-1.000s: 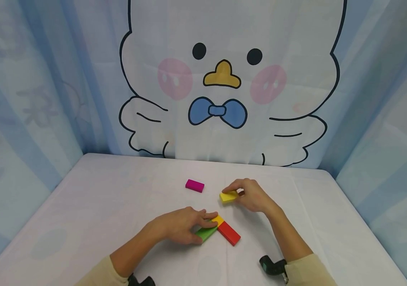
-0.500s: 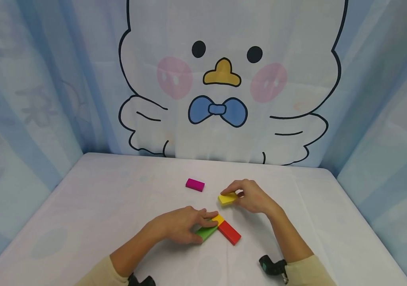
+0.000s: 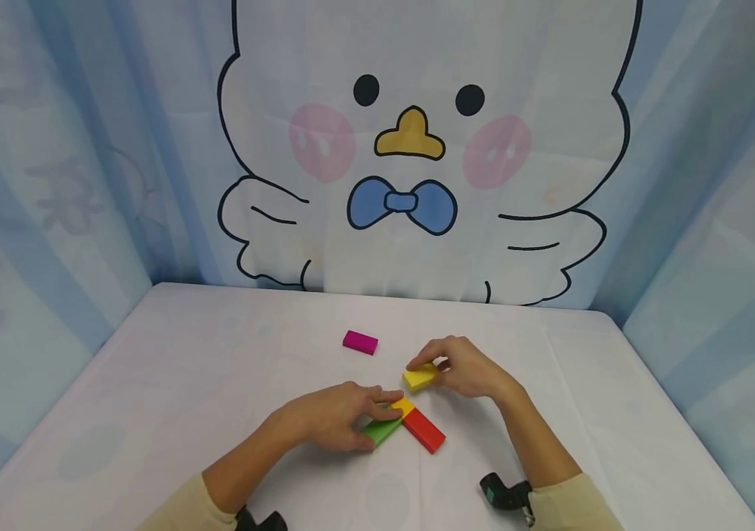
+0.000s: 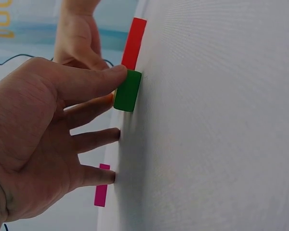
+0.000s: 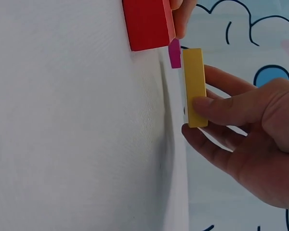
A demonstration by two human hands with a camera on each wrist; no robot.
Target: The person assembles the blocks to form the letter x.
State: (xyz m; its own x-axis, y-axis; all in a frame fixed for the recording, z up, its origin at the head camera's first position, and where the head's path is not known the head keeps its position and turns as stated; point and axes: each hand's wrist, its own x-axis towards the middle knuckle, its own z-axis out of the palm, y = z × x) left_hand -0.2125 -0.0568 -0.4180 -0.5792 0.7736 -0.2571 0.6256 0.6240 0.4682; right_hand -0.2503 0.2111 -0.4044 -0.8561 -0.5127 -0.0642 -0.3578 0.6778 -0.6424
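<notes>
My left hand [image 3: 341,417] rests low over a green block [image 3: 383,431]. In the left wrist view the thumb lies against the end of the green block [image 4: 128,91]. Its forefingers reach over a yellow-orange block [image 3: 404,406], which they partly cover. A red block [image 3: 425,430] lies at an angle, meeting the green and orange ones at a corner. My right hand [image 3: 469,366] pinches a yellow block [image 3: 420,377] between thumb and fingers, just behind and right of that group. In the right wrist view this yellow block [image 5: 195,82] appears slightly off the tabletop.
A magenta block [image 3: 360,342] lies alone farther back on the white table [image 3: 218,354]. Dark wrist cameras [image 3: 505,493] stick out below the sleeves. A curtain [image 3: 411,251] with a cartoon figure hangs behind the table's far edge.
My right hand has brought the yellow block a little nearer to me and slightly left, toward the orange block. The left hand and the other blocks have stayed in place.
</notes>
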